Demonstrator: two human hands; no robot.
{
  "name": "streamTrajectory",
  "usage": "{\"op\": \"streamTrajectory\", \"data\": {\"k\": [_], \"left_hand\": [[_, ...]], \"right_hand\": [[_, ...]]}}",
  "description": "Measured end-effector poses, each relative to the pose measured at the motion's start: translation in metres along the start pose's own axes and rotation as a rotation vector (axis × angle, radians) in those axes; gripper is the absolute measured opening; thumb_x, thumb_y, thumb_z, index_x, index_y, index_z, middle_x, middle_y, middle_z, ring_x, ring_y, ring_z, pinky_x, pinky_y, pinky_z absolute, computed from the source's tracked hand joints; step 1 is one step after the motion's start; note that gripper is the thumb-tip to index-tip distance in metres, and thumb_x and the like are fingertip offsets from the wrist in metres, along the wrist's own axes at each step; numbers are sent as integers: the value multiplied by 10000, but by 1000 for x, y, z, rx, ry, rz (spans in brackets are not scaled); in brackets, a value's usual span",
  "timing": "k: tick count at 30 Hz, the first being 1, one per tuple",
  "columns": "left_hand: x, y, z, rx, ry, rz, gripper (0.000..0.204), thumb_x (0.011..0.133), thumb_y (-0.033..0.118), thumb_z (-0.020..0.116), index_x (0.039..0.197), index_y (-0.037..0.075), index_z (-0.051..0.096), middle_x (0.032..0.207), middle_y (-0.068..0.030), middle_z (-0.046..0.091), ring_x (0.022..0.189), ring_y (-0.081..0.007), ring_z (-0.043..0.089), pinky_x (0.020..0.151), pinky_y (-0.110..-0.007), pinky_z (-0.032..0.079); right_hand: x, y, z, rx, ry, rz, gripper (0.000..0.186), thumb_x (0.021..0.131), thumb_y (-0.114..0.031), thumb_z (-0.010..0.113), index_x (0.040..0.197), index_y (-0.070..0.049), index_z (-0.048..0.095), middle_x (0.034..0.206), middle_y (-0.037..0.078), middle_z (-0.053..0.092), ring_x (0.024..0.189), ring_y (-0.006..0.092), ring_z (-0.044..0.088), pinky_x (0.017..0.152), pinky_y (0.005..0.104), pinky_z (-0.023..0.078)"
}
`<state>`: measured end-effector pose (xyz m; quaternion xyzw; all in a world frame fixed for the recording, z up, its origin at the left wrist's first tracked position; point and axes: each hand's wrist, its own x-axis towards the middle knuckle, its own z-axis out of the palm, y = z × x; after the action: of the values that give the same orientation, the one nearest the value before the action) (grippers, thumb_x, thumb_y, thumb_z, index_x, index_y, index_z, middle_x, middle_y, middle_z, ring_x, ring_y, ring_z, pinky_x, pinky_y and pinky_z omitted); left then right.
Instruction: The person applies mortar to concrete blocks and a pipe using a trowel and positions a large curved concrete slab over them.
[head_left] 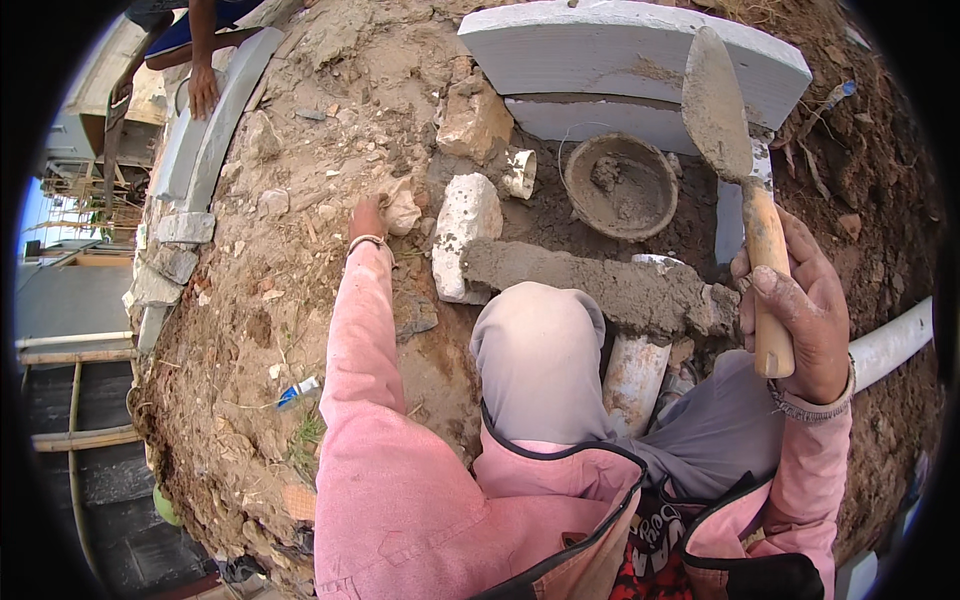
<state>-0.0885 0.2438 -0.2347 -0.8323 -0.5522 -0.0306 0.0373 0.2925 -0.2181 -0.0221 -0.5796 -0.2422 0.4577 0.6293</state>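
Note:
My right hand (805, 305) is closed round the wooden handle of a trowel (720, 110), its mortar-smeared blade pointing up. My left hand (368, 220) reaches down to the ground beside a pale stone (402, 210) and seems to touch it; its fingers are hidden. In front of my knee runs a thick band of wet grey mortar (580, 275). At its left end stands a white, pitted block (468, 215). Beyond the mortar sits a round bucket (622, 188) with wet mortar inside and a thin wire handle.
Large white blocks (620, 50) form a low wall at the back. A short white pipe piece (519, 174) and a brownish stone (475, 120) lie near the bucket. White pipe (895, 343) extends at right. Another person's hand (203, 92) rests on grey blocks (215, 140) at far left.

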Motion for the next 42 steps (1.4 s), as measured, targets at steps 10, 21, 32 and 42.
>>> {"op": "streamTrajectory", "data": {"k": [10, 21, 32, 42], "left_hand": [[-69, 33, 42, 349, -152, 67, 331, 883, 255, 535, 1212, 241, 573, 1452, -86, 400, 1271, -326, 455, 1004, -497, 383], [-13, 49, 35, 547, -237, 178, 490, 932, 212, 468, 1404, 312, 383, 1460, -76, 395, 1235, -256, 491, 961, -494, 386], [14, 48, 69, 630, -399, 346, 461, 970, 351, 367, 1421, 255, 352, 1477, -28, 379, 1349, -231, 375, 1035, -492, 325], [-22, 36, 28, 225, -337, 114, 546, 907, 131, 490, 1408, 313, 371, 1450, -182, 349, 1241, -391, 471, 969, -471, 453]], "right_hand": [[0, 3, 2, -41, -3, -27, 679, 822, -168, 656, 1377, 58, 338, 934, 106, 588, 601, 117, 562, 527, 219, 464], [7, 2, 14, -128, 24, 22, 723, 797, -155, 653, 1395, 64, 311, 934, 112, 582, 592, 112, 549, 517, 218, 455], [14, 0, 20, -110, 29, 79, 758, 782, -95, 634, 1429, 49, 267, 944, 116, 586, 640, 108, 566, 541, 216, 474], [15, 3, 21, -108, 8, 22, 717, 795, -68, 612, 1418, 46, 275, 939, 114, 570, 606, 116, 564, 508, 226, 479]]}}
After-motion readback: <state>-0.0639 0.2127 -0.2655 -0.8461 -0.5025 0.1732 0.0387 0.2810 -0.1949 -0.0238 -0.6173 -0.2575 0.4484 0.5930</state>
